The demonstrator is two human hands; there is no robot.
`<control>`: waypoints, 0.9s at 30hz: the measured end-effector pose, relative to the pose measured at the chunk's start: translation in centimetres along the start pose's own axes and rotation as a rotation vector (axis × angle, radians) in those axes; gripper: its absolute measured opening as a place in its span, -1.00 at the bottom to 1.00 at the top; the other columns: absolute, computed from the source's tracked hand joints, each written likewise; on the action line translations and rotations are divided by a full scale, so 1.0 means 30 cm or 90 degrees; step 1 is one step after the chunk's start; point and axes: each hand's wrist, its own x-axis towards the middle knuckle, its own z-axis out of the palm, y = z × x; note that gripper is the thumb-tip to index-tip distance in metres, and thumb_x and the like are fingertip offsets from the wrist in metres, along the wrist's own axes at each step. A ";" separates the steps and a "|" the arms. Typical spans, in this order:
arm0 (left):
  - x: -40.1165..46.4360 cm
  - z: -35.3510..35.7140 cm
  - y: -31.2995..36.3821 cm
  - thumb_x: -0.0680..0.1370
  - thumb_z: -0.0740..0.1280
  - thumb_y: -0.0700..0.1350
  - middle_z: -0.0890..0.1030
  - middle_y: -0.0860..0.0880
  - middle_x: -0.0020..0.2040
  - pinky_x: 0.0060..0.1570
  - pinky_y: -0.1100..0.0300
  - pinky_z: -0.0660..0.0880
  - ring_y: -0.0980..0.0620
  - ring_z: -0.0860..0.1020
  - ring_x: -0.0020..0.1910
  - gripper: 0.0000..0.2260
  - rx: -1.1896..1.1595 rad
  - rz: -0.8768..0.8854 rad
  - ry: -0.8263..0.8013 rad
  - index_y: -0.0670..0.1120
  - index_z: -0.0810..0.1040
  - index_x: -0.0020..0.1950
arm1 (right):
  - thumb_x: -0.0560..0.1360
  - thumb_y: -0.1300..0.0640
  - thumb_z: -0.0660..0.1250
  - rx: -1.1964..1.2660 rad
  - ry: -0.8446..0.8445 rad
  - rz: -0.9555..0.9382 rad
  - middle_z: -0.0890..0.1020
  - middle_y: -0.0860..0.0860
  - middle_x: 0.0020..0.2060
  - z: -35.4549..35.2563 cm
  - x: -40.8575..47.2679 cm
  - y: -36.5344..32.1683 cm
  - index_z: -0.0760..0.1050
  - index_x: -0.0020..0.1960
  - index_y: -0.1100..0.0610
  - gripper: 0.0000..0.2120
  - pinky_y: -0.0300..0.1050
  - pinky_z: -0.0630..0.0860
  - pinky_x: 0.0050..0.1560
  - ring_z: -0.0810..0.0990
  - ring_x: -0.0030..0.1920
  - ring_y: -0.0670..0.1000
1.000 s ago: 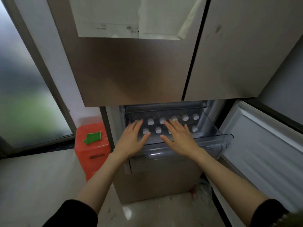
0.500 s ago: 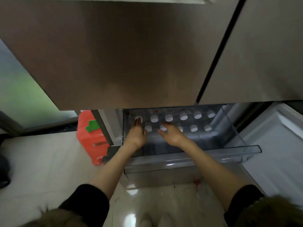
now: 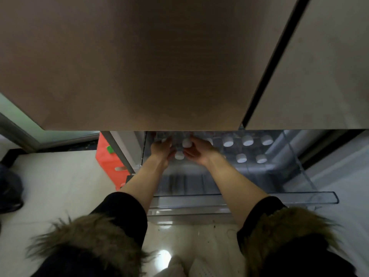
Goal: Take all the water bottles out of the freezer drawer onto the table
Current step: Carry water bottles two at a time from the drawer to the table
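The water bottles point(image 3: 247, 140) stand upright in the pulled-out clear freezer drawer point(image 3: 305, 197), seen mostly as white caps. Seven caps can be counted: two between the hands, three in a back row to the right, two in the row nearer the front. More may sit hidden behind the hands and under the door edge. No label or writing can be read on any of them.

The left hand point(image 3: 160, 147) and right hand point(image 3: 200, 150) are both inside the drawer at its back left, fingers curled around the clustered bottles there, one hand on each side.

The brown fridge doors point(image 3: 139, 62) fill the upper view. A red stool point(image 3: 108, 160) stands on the pale floor point(image 3: 60, 186) left of the fridge.
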 end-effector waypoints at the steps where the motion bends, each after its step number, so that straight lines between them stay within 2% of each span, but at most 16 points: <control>1: 0.003 0.003 0.005 0.57 0.17 -0.29 0.48 -0.08 -0.28 -0.42 0.24 0.48 0.03 0.45 -0.33 -0.81 -0.010 -0.009 0.004 -0.08 0.39 -0.21 | 0.60 0.25 0.10 -0.010 -0.014 0.002 0.28 0.02 -0.73 0.008 0.006 -0.001 0.26 -0.30 0.16 -0.71 -0.36 0.29 -0.61 0.25 -0.73 -0.07; 2: 0.001 0.005 0.009 0.57 0.18 -0.28 0.49 -0.07 -0.27 -0.47 0.29 0.49 0.03 0.46 -0.34 -0.82 -0.010 -0.015 0.006 -0.08 0.40 -0.20 | 0.58 0.28 0.11 -0.022 -0.026 0.007 0.30 0.07 -0.65 0.017 0.009 -0.003 0.29 -0.29 0.17 -0.73 -0.29 0.41 -0.51 0.27 -0.66 -0.04; 3: 0.007 0.006 0.010 0.57 0.20 -0.27 0.50 -0.07 -0.26 -0.48 0.30 0.49 0.03 0.47 -0.33 -0.83 -0.005 -0.017 0.008 -0.08 0.40 -0.20 | 0.57 0.30 0.12 -0.032 -0.027 0.008 0.32 0.11 -0.54 0.024 0.008 -0.003 0.35 -0.25 0.20 -0.78 -0.18 0.57 -0.24 0.31 -0.55 -0.01; 4: 0.008 0.005 0.010 0.57 0.21 -0.25 0.51 -0.07 -0.25 -0.45 0.30 0.50 0.03 0.49 -0.33 -0.84 0.000 -0.021 0.010 -0.08 0.40 -0.20 | 0.57 0.31 0.14 -0.034 -0.030 0.008 0.34 0.14 -0.46 0.026 0.011 -0.004 0.41 -0.18 0.25 -0.83 -0.04 0.54 0.13 0.39 -0.43 0.02; 5: 0.009 0.004 0.010 0.56 0.23 -0.24 0.52 -0.08 -0.23 -0.40 0.28 0.51 0.03 0.50 -0.31 -0.86 0.007 -0.025 0.012 -0.08 0.41 -0.19 | 0.57 0.31 0.16 -0.038 -0.029 0.008 0.37 0.15 -0.40 0.024 0.014 -0.003 0.44 -0.12 0.28 -0.87 0.07 0.40 0.30 0.49 -0.28 0.03; 6: 0.009 0.002 0.011 0.56 0.25 -0.22 0.53 -0.08 -0.21 -0.34 0.25 0.52 0.02 0.51 -0.29 -0.88 0.016 -0.028 0.011 -0.09 0.42 -0.18 | 0.56 0.30 0.18 -0.043 -0.028 0.008 0.42 0.15 -0.35 0.020 0.011 -0.005 0.44 -0.14 0.27 -0.87 0.08 0.38 0.32 0.55 -0.12 0.04; 7: 0.008 0.000 0.012 0.55 0.26 -0.20 0.53 -0.09 -0.18 -0.30 0.23 0.52 0.02 0.52 -0.28 -0.92 0.016 -0.028 0.008 -0.12 0.43 -0.15 | 0.56 0.30 0.19 -0.045 -0.027 0.010 0.45 0.14 -0.32 0.016 0.004 -0.006 0.42 -0.19 0.24 -0.85 0.02 0.46 0.24 0.55 -0.09 0.04; 9: -0.004 -0.005 0.012 0.54 0.29 -0.20 0.52 -0.12 -0.13 -0.30 0.21 0.54 0.01 0.51 -0.27 -0.94 -0.004 -0.027 -0.002 -0.17 0.43 -0.05 | 0.54 0.29 0.21 -0.042 -0.021 0.009 0.49 0.13 -0.30 0.010 -0.011 -0.006 0.41 -0.22 0.20 -0.84 -0.15 0.56 -0.11 0.52 -0.23 0.01; 11: -0.019 -0.010 0.006 0.54 0.30 -0.22 0.51 -0.12 -0.13 -0.29 0.20 0.56 0.01 0.51 -0.26 -0.93 -0.023 -0.025 0.007 -0.18 0.43 -0.10 | 0.53 0.27 0.23 -0.040 -0.005 0.008 0.50 0.13 -0.28 0.002 -0.027 -0.001 0.42 -0.16 0.22 -0.90 -0.23 0.56 -0.38 0.51 -0.28 0.00; 12: -0.031 -0.012 0.004 0.53 0.30 -0.23 0.51 -0.11 -0.16 -0.32 0.22 0.56 0.01 0.51 -0.26 -0.92 -0.018 -0.028 0.020 -0.16 0.43 -0.14 | 0.53 0.26 0.24 -0.036 -0.002 0.011 0.50 0.12 -0.27 0.000 -0.040 -0.001 0.43 -0.11 0.23 -0.94 -0.24 0.56 -0.40 0.51 -0.28 0.00; 14: -0.061 -0.014 -0.001 0.52 0.32 -0.25 0.50 -0.12 -0.22 -0.44 0.26 0.55 0.00 0.50 -0.30 -0.92 -0.001 -0.039 0.030 -0.17 0.44 -0.16 | 0.52 0.21 0.29 -0.044 0.001 0.011 0.51 0.12 -0.26 -0.006 -0.069 0.002 0.42 -0.02 0.24 -0.89 -0.21 0.56 -0.27 0.52 -0.27 0.00; 17: -0.106 -0.024 -0.008 0.49 0.32 -0.32 0.46 -0.12 -0.29 -0.51 0.26 0.53 0.02 0.47 -0.34 -0.84 0.016 -0.027 0.053 -0.16 0.41 -0.26 | 0.49 0.18 0.34 -0.124 -0.025 0.007 0.52 0.09 -0.25 -0.019 -0.115 0.009 0.43 -0.02 0.21 -0.86 -0.18 0.49 -0.18 0.51 -0.25 -0.01; 20: -0.156 -0.038 -0.008 0.42 0.40 -0.28 0.55 -0.15 -0.20 -0.21 0.03 0.59 -0.03 0.53 -0.27 -0.91 0.066 0.043 0.104 -0.19 0.50 -0.16 | 0.53 0.16 0.29 -0.264 -0.060 -0.013 0.54 0.05 -0.17 -0.032 -0.169 0.020 0.45 0.13 0.20 -0.79 -0.28 0.38 -0.30 0.50 -0.27 -0.05; 22: -0.194 -0.042 0.005 0.38 0.43 -0.22 0.59 -0.21 0.00 -0.06 -0.10 0.59 -0.07 0.56 -0.24 -0.66 0.110 0.077 0.127 -0.26 0.48 0.11 | 0.53 0.14 0.28 -0.301 -0.052 -0.022 0.53 0.08 -0.03 -0.042 -0.202 0.021 0.41 0.24 0.20 -0.69 -0.29 0.40 -0.32 0.54 -0.27 -0.05; 25: -0.258 -0.052 0.016 0.34 0.43 -0.08 0.56 -0.24 0.04 -0.04 -0.11 0.58 -0.16 0.59 -0.14 -0.47 0.220 0.132 0.144 -0.28 0.35 0.20 | 0.50 0.13 0.33 -0.316 -0.022 -0.014 0.54 0.11 0.03 -0.051 -0.258 0.004 0.40 0.24 0.21 -0.65 -0.34 0.47 -0.45 0.58 -0.30 -0.05; 27: -0.303 -0.064 0.014 0.36 0.40 -0.03 0.55 -0.25 -0.01 -0.07 -0.11 0.58 -0.23 0.61 -0.11 -0.50 0.288 0.161 0.149 -0.24 0.30 0.15 | 0.49 0.12 0.35 -0.333 0.003 -0.021 0.56 0.14 0.04 -0.069 -0.294 -0.017 0.41 0.22 0.23 -0.64 -0.35 0.45 -0.54 0.59 -0.33 -0.06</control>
